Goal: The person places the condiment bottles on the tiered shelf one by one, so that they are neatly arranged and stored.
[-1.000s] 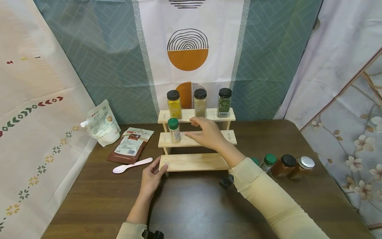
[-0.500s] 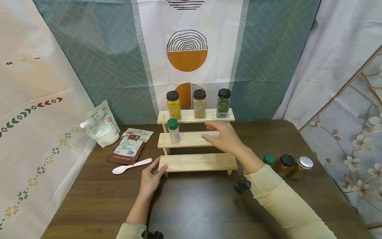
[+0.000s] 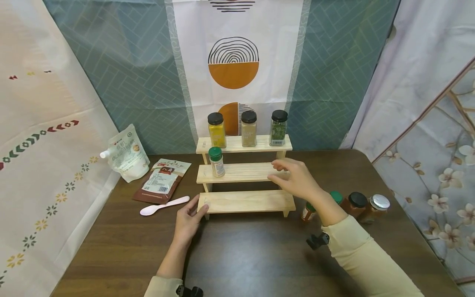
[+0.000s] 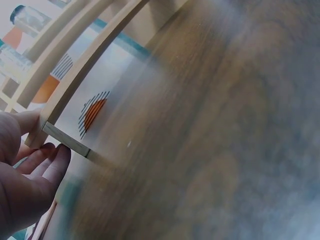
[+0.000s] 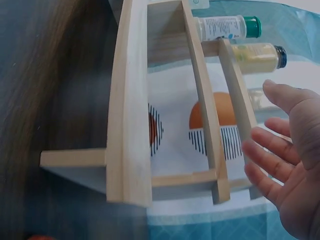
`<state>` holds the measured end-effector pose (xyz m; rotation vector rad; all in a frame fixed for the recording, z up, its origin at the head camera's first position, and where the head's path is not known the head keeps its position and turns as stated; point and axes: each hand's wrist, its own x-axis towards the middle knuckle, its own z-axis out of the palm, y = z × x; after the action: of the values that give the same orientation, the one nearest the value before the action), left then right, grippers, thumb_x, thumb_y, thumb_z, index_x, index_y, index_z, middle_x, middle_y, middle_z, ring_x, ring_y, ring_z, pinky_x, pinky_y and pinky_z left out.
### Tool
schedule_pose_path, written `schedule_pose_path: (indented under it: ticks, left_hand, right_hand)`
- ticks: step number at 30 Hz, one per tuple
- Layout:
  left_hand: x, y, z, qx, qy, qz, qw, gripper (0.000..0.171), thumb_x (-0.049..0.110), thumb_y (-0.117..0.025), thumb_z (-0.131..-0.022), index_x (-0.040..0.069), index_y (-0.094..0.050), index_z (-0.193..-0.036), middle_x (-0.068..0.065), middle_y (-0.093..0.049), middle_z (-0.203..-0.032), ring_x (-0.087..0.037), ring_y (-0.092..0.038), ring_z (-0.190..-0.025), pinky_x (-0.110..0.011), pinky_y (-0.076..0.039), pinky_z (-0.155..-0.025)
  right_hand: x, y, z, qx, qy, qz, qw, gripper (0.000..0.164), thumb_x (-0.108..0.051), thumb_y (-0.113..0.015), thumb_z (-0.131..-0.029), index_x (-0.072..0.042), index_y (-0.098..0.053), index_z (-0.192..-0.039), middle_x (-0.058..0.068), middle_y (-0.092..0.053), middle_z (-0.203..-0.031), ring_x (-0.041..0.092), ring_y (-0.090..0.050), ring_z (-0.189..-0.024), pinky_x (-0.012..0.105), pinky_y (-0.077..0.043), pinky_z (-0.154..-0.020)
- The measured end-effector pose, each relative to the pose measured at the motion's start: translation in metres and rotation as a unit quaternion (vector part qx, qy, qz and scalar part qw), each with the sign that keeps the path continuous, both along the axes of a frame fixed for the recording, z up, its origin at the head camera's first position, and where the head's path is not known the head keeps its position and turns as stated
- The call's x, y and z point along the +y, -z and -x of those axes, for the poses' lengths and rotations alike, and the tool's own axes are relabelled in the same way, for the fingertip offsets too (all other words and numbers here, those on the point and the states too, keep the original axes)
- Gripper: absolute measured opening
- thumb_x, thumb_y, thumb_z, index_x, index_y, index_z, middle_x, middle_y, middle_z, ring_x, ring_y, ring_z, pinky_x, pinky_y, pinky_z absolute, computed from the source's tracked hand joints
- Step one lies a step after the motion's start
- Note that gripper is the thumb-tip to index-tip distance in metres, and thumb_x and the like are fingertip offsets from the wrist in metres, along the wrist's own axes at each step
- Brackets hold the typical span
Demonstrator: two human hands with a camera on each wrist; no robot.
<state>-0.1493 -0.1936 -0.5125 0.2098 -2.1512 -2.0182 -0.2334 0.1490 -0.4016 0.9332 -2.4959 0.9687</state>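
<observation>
A three-tier wooden shelf (image 3: 246,202) stands on the table. At the left end of its bottom tier, my left hand (image 3: 188,218) grips the board, thumb on top and fingers at the underside in the left wrist view. My right hand (image 3: 297,179), fingers parted and holding nothing, hovers by the right end of the middle tier. On that tier's left side stands a small green-capped spice jar (image 3: 217,163). The top tier carries a yellow spice jar (image 3: 217,131), a beige one (image 3: 249,130) and one of green flakes (image 3: 278,128), all black-capped.
Right of the shelf are a small green-capped jar (image 3: 308,211), another green cap (image 3: 336,197), a black-capped jar (image 3: 356,202) and a silver-capped jar (image 3: 376,206). To the left lie a spouted pouch (image 3: 128,154), a brown packet (image 3: 162,181) and a pink spoon (image 3: 165,205).
My right hand has drawn back to the right, from beside the green-capped jar on the middle tier to that tier's right end. My left hand keeps its grip on the shelf.
</observation>
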Motion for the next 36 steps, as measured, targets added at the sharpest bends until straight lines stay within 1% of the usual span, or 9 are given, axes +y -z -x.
schedule_pose_path:
  ticks: [4, 7, 10, 14, 19, 24, 26, 31, 36]
  left_hand:
    - [0.000, 0.000, 0.000, -0.007, 0.000, -0.001, 1.0000, 0.055, 0.003, -0.073, -0.093, -0.008, -0.052, -0.143, -0.027, -0.054, -0.141, -0.038, -0.057, -0.124, -0.019, -0.054, -0.084]
    - [0.000, 0.000, 0.001, -0.009, 0.002, -0.006, 0.9999, 0.054, 0.002, -0.073, -0.093, -0.006, -0.052, -0.143, -0.026, -0.054, -0.142, -0.036, -0.058, -0.124, -0.019, -0.054, -0.084]
    - [0.000, 0.000, 0.001, -0.009, 0.003, -0.007, 0.9999, 0.054, 0.002, -0.072, -0.093, -0.006, -0.053, -0.143, -0.024, -0.055, -0.142, -0.034, -0.058, -0.123, -0.019, -0.054, -0.083]
    - [0.000, 0.000, 0.001, -0.008, 0.001, -0.005, 1.0000, 0.054, 0.002, -0.073, -0.093, -0.006, -0.053, -0.143, -0.026, -0.055, -0.141, -0.036, -0.058, -0.123, -0.018, -0.054, -0.083]
    - [0.000, -0.001, 0.001, -0.003, 0.002, -0.001, 1.0000, 0.054, 0.003, -0.073, -0.093, -0.008, -0.052, -0.142, -0.029, -0.054, -0.140, -0.039, -0.057, -0.124, -0.018, -0.054, -0.083]
    - [-0.001, -0.001, 0.000, -0.005, 0.003, -0.005, 1.0000, 0.054, 0.003, -0.072, -0.094, -0.008, -0.052, -0.143, -0.028, -0.054, -0.141, -0.038, -0.057, -0.124, -0.018, -0.054, -0.084]
    - [-0.001, -0.001, 0.000, -0.007, 0.002, -0.006, 1.0000, 0.054, 0.003, -0.073, -0.093, -0.007, -0.052, -0.143, -0.027, -0.054, -0.141, -0.037, -0.057, -0.124, -0.018, -0.054, -0.084]
    - [-0.001, 0.000, 0.000, -0.006, 0.003, -0.003, 1.0000, 0.055, 0.002, -0.073, -0.093, -0.007, -0.052, -0.143, -0.027, -0.054, -0.142, -0.038, -0.057, -0.124, -0.017, -0.054, -0.083]
    - [0.000, 0.000, 0.000, -0.004, 0.004, -0.003, 1.0000, 0.054, 0.002, -0.072, -0.093, -0.007, -0.052, -0.143, -0.027, -0.054, -0.141, -0.037, -0.057, -0.124, -0.018, -0.054, -0.083]
  right_hand:
    - [0.011, 0.003, -0.003, 0.004, -0.011, 0.000, 1.000, 0.038, -0.019, -0.082, -0.088, 0.002, -0.071, -0.118, 0.015, -0.071, -0.109, 0.029, -0.068, -0.096, 0.045, -0.059, -0.077]
    - [0.021, 0.006, -0.005, 0.009, -0.012, -0.005, 1.000, 0.039, -0.018, -0.083, -0.086, 0.002, -0.071, -0.118, 0.014, -0.072, -0.108, 0.028, -0.068, -0.095, 0.046, -0.058, -0.076]
    - [0.031, 0.009, -0.008, 0.017, -0.012, -0.014, 1.000, 0.039, -0.017, -0.084, -0.085, 0.001, -0.071, -0.117, 0.012, -0.072, -0.107, 0.028, -0.068, -0.095, 0.047, -0.057, -0.078]
    - [0.045, 0.011, -0.011, 0.021, -0.007, -0.019, 1.000, 0.039, -0.014, -0.086, -0.082, 0.001, -0.071, -0.115, 0.011, -0.072, -0.105, 0.028, -0.069, -0.095, 0.049, -0.057, -0.080]
    - [0.063, 0.014, -0.016, 0.008, 0.011, -0.027, 1.000, 0.039, -0.016, -0.086, -0.083, -0.001, -0.071, -0.116, 0.011, -0.071, -0.105, 0.028, -0.068, -0.096, 0.051, -0.056, -0.081]
    - [0.079, 0.016, -0.019, -0.006, 0.027, -0.032, 0.999, 0.041, -0.019, -0.086, -0.082, -0.004, -0.071, -0.118, 0.009, -0.071, -0.107, 0.026, -0.067, -0.098, 0.051, -0.056, -0.082]
    - [0.084, 0.017, -0.020, -0.006, 0.026, -0.037, 0.999, 0.043, -0.019, -0.087, -0.082, -0.004, -0.070, -0.118, 0.008, -0.071, -0.106, 0.026, -0.066, -0.097, 0.051, -0.055, -0.081]
    - [0.094, 0.017, -0.022, -0.008, 0.010, -0.055, 0.998, 0.047, -0.022, -0.089, -0.079, -0.004, -0.070, -0.118, 0.006, -0.072, -0.106, 0.024, -0.066, -0.096, 0.051, -0.054, -0.081]
    - [0.104, 0.017, -0.027, -0.028, -0.003, -0.080, 0.996, 0.053, -0.024, -0.093, -0.074, -0.004, -0.070, -0.118, 0.003, -0.072, -0.106, 0.022, -0.066, -0.095, 0.051, -0.055, -0.082]
